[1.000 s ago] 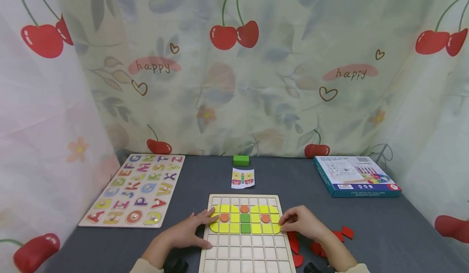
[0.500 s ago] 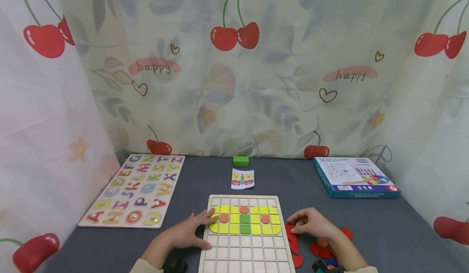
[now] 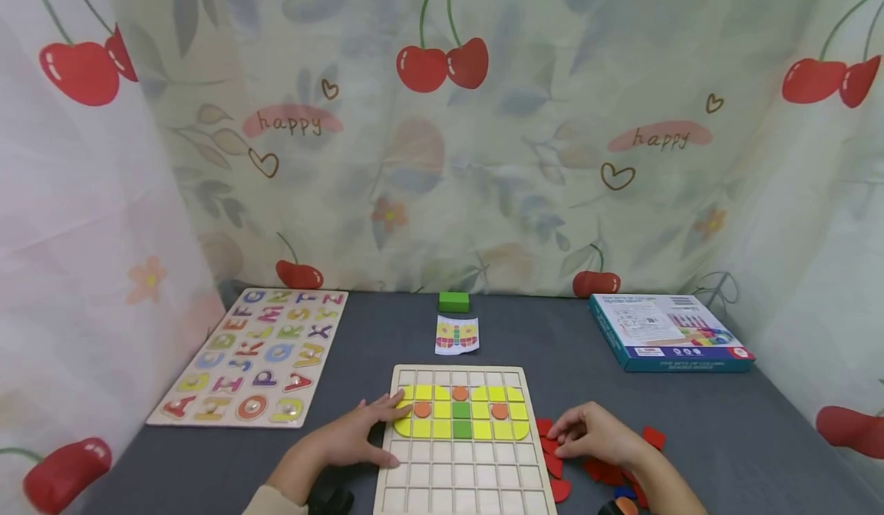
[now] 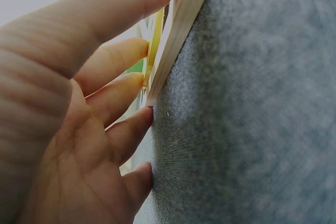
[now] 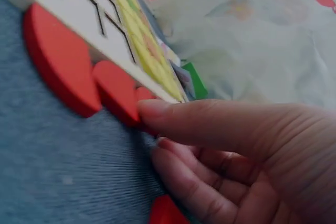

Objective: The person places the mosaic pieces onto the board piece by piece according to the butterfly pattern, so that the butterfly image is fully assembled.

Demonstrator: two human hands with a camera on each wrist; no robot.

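Note:
The wooden grid board (image 3: 464,478) lies in the middle of the table. Yellow tiles (image 3: 442,429), green tiles (image 3: 461,420) and orange discs (image 3: 499,411) fill part of its upper rows. My left hand (image 3: 348,432) rests spread along its left edge, fingertips on the yellow tiles; in the left wrist view the thumb touches the board's side (image 4: 181,30). By the right edge, my right hand (image 3: 595,432) has its fingers curled over red pieces. In the right wrist view its thumb and index finger pinch a small red piece (image 5: 144,93), partly hidden, beside rounded red pieces (image 5: 63,61).
A small pattern card (image 3: 456,335) lies behind the board, with a green block (image 3: 453,302) beyond it. An alphabet puzzle board (image 3: 252,361) lies at left, a flat toy box (image 3: 670,335) at right. More red pieces (image 3: 653,437) and a blue piece (image 3: 625,492) lie around the right forearm.
My right hand has left the yellow tile at the board's right edge and moved right and toward me, onto the red pieces. The left hand has stayed in place.

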